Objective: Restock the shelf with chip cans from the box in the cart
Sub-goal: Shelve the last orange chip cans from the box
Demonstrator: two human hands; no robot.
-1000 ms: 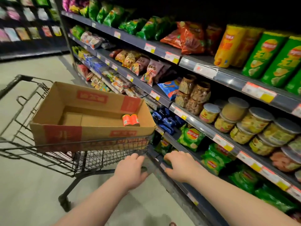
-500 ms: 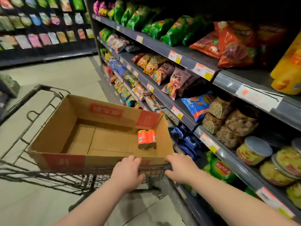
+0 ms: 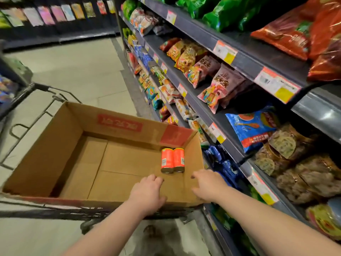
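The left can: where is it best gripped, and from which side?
Probably the near end, from above. The left can lies on its side, metal base toward the near wall of the box; its right flank touches the other can, so no sideways pinch fits.

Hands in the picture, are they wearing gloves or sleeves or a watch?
No gloves. The left hand and the right hand are both bare, with no ring, watch or bracelet showing. The left forearm and the right forearm are bare too: no sleeve shows anywhere up to the bottom edge of the picture.
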